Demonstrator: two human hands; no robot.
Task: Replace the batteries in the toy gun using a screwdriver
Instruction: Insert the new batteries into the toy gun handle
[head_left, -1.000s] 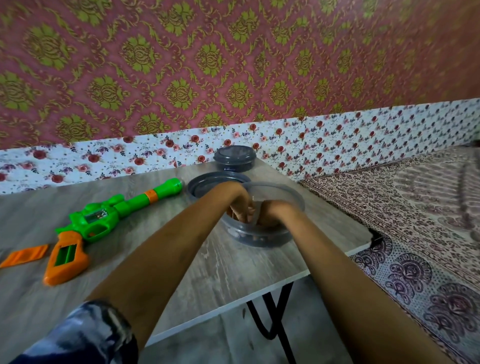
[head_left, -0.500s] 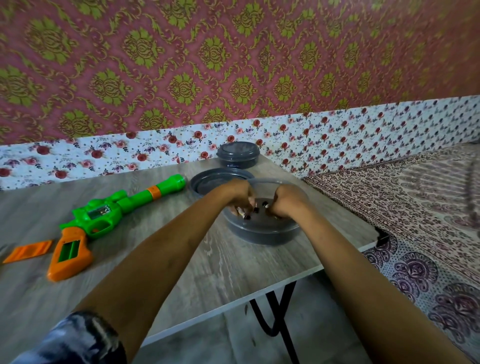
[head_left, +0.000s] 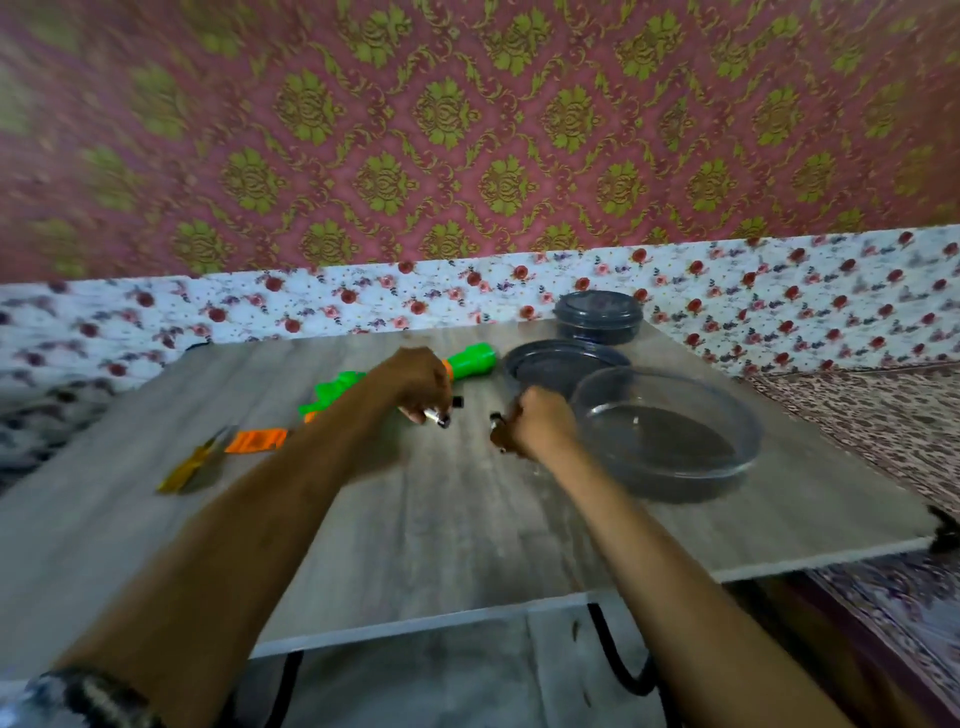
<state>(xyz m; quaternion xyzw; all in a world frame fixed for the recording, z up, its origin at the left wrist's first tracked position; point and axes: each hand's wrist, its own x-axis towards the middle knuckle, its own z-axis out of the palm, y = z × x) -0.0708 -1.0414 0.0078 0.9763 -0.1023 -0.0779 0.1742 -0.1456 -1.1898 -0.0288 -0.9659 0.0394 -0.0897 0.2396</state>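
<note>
Withdrawing from the clear bowl (head_left: 675, 373), where both reached a moment ago, the left hand (head_left: 415, 384) and right hand (head_left: 543, 428) each grip a battery (head_left: 435, 415) in curled fingers, just left of it; the green toy gun (head_left: 470, 362) lies farther left, probably ready for loading.

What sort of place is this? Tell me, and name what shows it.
Most likely a room in a home, not a workshop: ornate damask wallpaper with a floral border below it, a small wood-grain table, and printed cloth spread beside it, perhaps bedding.
</note>
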